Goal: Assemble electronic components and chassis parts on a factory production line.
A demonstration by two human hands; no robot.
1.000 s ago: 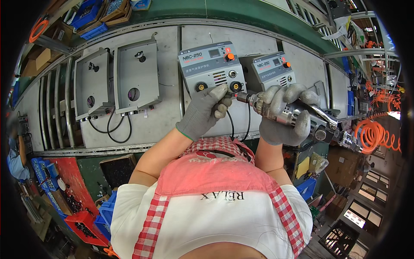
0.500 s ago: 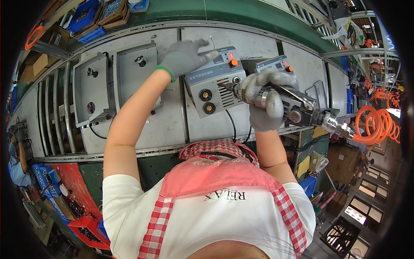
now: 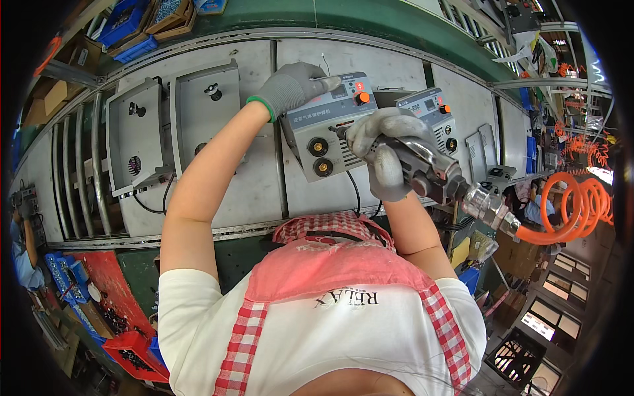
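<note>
The loosely spread left hand [image 3: 290, 89] lies on the grey machine [image 3: 309, 121] between the near and far edges of the bench [image 3: 256, 181], seemingly steadying it while the right hand [image 3: 391, 146] grips a power driver [image 3: 429, 173] aimed at it.

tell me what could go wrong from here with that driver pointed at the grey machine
The driver in the right hand could slip and scratch the machine's vented front or strike the round brass-centred sockets close to its tip.

The machine might shift under the push if the left hand, lying over its upper left corner, doesn't steady it enough.

The orange coiled hose at the driver's tail could tug the tip off line.
</note>
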